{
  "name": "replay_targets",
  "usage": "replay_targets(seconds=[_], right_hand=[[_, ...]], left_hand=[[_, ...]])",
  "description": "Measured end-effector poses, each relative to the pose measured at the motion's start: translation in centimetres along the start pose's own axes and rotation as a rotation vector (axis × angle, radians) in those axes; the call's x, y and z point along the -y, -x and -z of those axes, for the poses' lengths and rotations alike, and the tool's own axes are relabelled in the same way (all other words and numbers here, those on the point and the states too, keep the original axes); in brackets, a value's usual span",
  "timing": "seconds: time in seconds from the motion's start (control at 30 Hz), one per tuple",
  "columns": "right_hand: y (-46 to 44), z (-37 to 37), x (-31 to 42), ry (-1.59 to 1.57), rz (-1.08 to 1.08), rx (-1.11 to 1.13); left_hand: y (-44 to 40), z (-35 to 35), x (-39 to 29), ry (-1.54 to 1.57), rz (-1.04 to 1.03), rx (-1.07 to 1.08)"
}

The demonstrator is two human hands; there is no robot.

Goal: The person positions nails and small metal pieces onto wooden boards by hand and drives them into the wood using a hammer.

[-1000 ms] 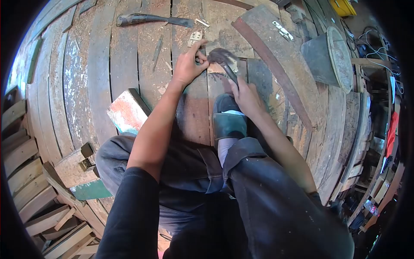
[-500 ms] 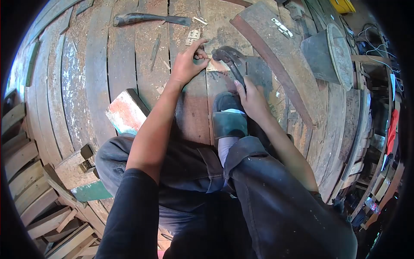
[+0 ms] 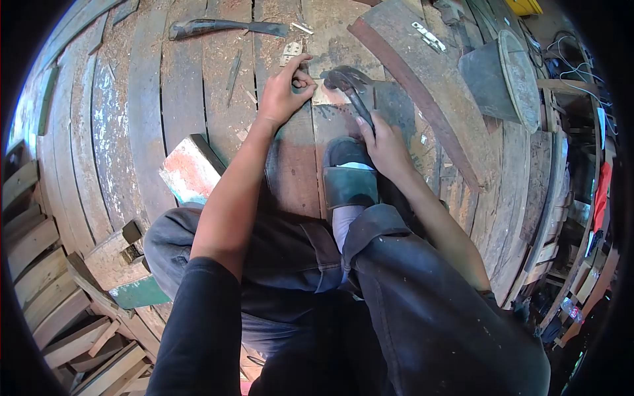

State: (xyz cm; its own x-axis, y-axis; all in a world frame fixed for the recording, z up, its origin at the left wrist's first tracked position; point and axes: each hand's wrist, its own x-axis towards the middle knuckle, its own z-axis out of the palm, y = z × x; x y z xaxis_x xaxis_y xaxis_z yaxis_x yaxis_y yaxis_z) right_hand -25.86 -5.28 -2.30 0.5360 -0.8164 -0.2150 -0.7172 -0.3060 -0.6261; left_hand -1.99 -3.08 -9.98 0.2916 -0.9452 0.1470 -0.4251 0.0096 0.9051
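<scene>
My right hand (image 3: 384, 144) is wrapped round the handle of a claw hammer (image 3: 353, 94), whose dark head sits over a small light wooden piece (image 3: 329, 96) on the plank floor. Just left of that piece, my left hand (image 3: 285, 92) has its thumb and index finger pinched together; anything between the fingertips is too small to make out. A pale metal hinge plate with holes (image 3: 291, 51) lies right behind my left hand. Beyond it, a long dark-handled tool (image 3: 228, 28) rests on the planks.
A curved reddish board (image 3: 416, 99) runs across the right. Behind it stand a grey bucket (image 3: 498, 82) and another hinge (image 3: 428, 37). A painted block (image 3: 193, 169) lies left of my left forearm; my sandalled foot (image 3: 350, 181) is below the hammer. Wood pieces (image 3: 46, 254) fill the lower left.
The hammer head has come off its blurred motion and shifted slightly right of my left fingertips. My left hand keeps its pinch beside the wooden piece. The whole view has drifted slightly.
</scene>
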Motion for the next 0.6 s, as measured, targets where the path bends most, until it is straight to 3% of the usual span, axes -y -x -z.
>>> replay_targets(seconds=[0.53,0.6], right_hand=[[-1.4,0.1,2.8,0.051,0.074,-0.066],[-1.5,-0.4,2.7,0.122,-0.012,0.043]], left_hand=[[-0.3,0.2,0.0,0.05,0.038,-0.004],[-0.2,0.5,-0.3,0.025,0.042,0.01]])
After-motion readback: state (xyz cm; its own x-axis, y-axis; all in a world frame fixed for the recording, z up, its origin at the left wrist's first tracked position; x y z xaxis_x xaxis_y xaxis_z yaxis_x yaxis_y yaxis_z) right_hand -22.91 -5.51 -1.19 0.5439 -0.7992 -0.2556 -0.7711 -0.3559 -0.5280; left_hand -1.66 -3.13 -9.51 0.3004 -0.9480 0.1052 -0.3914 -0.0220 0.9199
